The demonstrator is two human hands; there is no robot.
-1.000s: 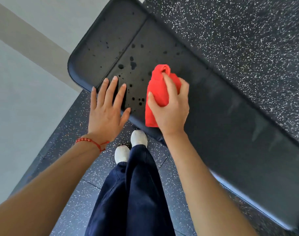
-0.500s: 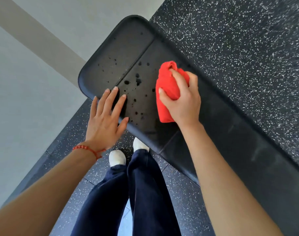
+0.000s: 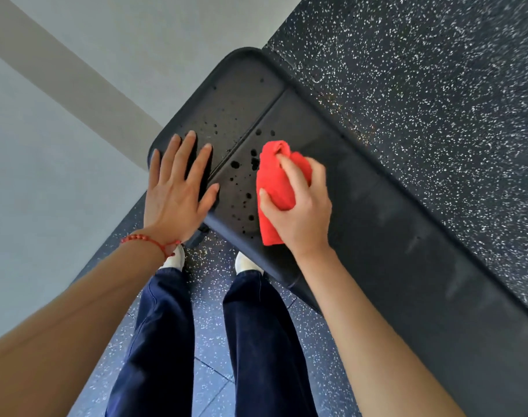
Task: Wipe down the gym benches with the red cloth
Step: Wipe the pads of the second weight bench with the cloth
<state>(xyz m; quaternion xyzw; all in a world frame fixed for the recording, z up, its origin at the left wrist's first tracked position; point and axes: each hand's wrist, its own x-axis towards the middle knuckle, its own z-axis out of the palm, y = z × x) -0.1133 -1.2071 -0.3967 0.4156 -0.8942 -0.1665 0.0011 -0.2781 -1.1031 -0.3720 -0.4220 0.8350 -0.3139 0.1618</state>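
The scene is evenly and brightly lit by soft, diffuse light. Only faint shadows are cast under the left hand. A dull sheen is seen on the counter. Straight lines are bowed toward the edges, and slight motion blur is shown around the right hand.

- Bench: on floor, ahead of person.
- Left hand: flat on bench end.
- Cloth: on bench, under right hand, right of left hand.
- Droplets: between hands.
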